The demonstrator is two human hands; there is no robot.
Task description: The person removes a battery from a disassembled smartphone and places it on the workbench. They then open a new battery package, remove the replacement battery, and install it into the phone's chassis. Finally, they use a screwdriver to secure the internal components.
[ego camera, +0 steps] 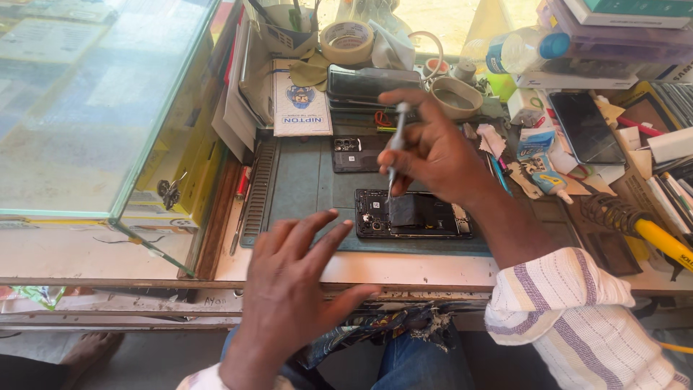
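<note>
An opened phone [415,215] lies flat on a grey-blue ribbed mat [303,180] at the front of the tabletop [404,271], its long axis running left to right, camera end to the left. Its back is off, showing dark, matte boards and a black rectangular patch in the middle.

The right hand [433,148] holds slim metal tweezers [395,148] nearly upright, fingers [404,97] clamped on the shaft, the tip down on the phone's upper edge near its left half. The left hand [296,289] hovers in front of the mat, palm down, fingers [307,231] spread apart and holding nothing, their tips close to the phone's left end.

Behind the phone lies a detached dark back cover [357,153], also lengthwise left to right. Further back rests a glossy black phone [372,83], and beside it a white flat box [299,97] with a blue emblem. A roll of tan tape [346,40] sits behind that. To the right: a clear bottle [516,50] with a blue cap lying on its side, another dark-screened phone [585,126], and a yellow-handled tool [660,242] in a coiled wire stand. A glass case [94,108] fills the left.
</note>
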